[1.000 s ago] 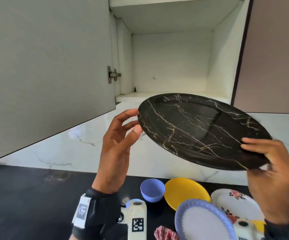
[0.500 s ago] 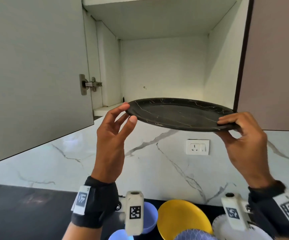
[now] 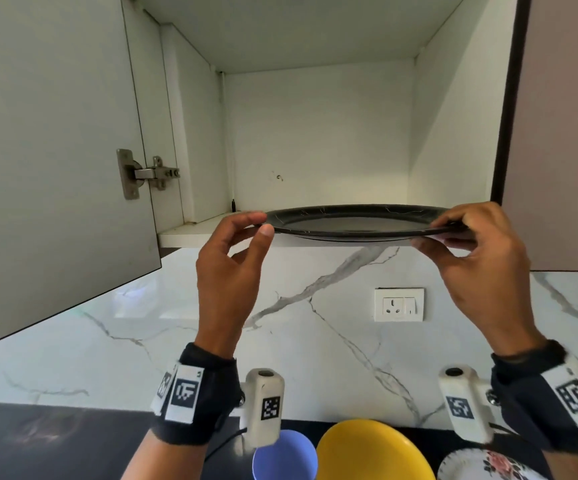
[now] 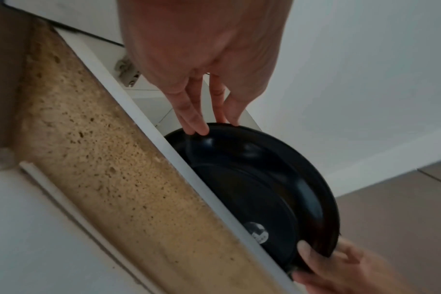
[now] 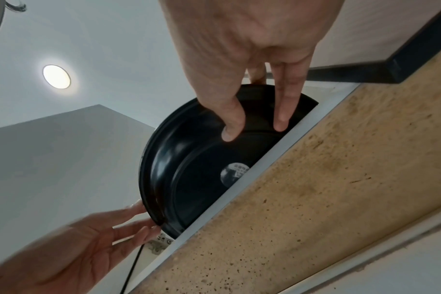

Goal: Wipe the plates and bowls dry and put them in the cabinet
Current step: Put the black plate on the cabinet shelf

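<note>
A black plate with gold marble veins (image 3: 349, 223) is held level at the front edge of the open cabinet's shelf (image 3: 190, 233), its far part over the shelf. My left hand (image 3: 261, 224) pinches the left rim lightly between index finger and thumb. At the right rim my right hand (image 3: 433, 233) grips with the thumb on top and the fingers underneath. The left wrist view shows the plate's underside (image 4: 252, 179) beside the shelf's edge, with my left hand (image 4: 209, 127) at the rim. In the right wrist view my right hand (image 5: 254, 129) lies against the plate's underside (image 5: 202, 169).
The cabinet door (image 3: 55, 168) stands open on the left; a closed door (image 3: 564, 133) borders the right. On the dark counter below stand a blue bowl (image 3: 284, 459), a yellow plate (image 3: 370, 452) and a floral plate (image 3: 488, 465). A wall socket (image 3: 398, 304) sits on the marble backsplash.
Both hands have raised the plate from a tilt to level and brought it to the shelf's front edge. My left fingers have closed onto the rim.
</note>
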Action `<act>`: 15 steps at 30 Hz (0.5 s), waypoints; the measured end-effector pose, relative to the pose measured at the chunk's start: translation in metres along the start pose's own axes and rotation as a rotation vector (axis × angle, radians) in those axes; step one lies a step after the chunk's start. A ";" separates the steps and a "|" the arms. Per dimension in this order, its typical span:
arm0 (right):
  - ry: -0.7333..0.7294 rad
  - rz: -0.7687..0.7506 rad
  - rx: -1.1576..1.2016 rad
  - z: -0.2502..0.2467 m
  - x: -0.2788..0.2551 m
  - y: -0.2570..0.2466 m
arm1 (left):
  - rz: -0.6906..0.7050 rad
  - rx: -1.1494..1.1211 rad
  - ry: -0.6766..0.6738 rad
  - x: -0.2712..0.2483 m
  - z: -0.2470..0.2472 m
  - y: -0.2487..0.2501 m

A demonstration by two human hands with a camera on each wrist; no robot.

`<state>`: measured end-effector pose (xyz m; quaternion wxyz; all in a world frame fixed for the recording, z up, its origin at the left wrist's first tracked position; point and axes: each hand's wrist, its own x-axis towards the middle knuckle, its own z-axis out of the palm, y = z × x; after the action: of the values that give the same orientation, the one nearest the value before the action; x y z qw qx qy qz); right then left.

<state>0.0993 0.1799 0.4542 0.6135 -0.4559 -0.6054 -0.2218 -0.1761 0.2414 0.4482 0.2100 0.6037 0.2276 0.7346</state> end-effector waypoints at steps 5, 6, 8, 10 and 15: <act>0.053 0.068 -0.273 0.017 0.006 0.006 | 0.129 0.319 -0.073 0.022 0.006 -0.017; 0.056 0.076 -0.325 0.021 0.007 0.007 | 0.148 0.363 -0.079 0.027 0.008 -0.021; 0.057 0.099 -0.337 0.027 0.007 0.007 | 0.172 0.446 -0.083 0.034 0.013 -0.027; 0.050 0.104 -0.320 0.029 0.005 0.004 | 0.192 0.502 -0.085 0.040 0.017 -0.031; -0.159 0.114 -0.520 0.029 0.006 0.001 | 0.225 0.601 -0.074 0.048 0.027 -0.039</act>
<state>0.0854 0.2061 0.4556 0.4380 -0.6474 -0.5478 -0.2982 -0.1570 0.3035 0.4680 -0.0520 0.6865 0.3581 0.6307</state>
